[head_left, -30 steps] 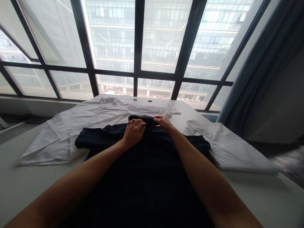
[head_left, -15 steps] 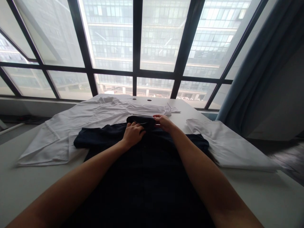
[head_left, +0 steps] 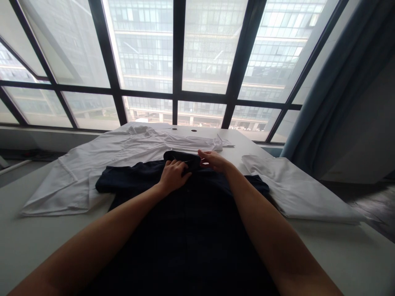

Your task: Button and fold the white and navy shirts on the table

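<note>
A dark navy shirt (head_left: 185, 230) lies spread over the white table in front of me, its short sleeves out to both sides. Its dark collar (head_left: 181, 155) stands up at the far end. My left hand (head_left: 173, 174) grips the collar's near side, with the fingertips curled into the neck opening. At the collar's right edge, my right hand (head_left: 214, 160) pinches the fabric between thumb and fingers; part of this grip is hard to see against the dark cloth.
White garments (head_left: 101, 160) lie loosely across the table's left and far side. A folded white garment (head_left: 308, 189) is at the right, on the white table (head_left: 333, 242). Large windows rise behind, and a blue-grey curtain (head_left: 327, 82) hangs at the right.
My right hand has shifted slightly at the collar's right edge, its fingers a little further left. The collar has moved slightly left; my left hand stays nearly in place.
</note>
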Available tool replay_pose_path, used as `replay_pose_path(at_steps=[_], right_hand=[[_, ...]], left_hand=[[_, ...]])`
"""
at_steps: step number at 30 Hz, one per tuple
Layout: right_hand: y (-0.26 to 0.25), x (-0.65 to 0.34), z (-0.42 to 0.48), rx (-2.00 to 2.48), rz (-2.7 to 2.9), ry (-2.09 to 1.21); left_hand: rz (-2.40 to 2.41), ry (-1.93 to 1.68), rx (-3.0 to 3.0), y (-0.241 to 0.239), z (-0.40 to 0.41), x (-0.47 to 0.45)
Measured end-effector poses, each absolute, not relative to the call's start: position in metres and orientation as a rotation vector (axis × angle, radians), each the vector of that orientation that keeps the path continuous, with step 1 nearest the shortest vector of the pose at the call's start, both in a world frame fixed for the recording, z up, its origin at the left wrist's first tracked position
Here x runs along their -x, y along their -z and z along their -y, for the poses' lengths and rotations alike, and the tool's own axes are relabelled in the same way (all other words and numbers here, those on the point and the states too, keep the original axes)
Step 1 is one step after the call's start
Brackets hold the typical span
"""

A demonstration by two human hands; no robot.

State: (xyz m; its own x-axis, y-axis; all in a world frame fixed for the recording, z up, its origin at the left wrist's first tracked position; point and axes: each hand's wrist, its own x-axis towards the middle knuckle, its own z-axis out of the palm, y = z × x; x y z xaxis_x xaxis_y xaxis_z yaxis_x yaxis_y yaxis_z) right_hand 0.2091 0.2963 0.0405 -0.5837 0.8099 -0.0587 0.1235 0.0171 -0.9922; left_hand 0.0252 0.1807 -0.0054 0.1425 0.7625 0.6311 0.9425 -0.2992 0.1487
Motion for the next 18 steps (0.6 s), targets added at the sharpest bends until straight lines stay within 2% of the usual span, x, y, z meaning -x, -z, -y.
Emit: replay_pose_path(at_steps=[11,18], right_hand=[[-0.038,-0.191,-0.294,1.092,1.578,-1.694],[-0.026,-0.173,-0.298,1.16,1.538,-1.629]], left_hand=[[1.577,0.896,2.169,0.004,-0.181,-0.029],[1.492,0.905,2.18,0.006,-0.183,-0.027]])
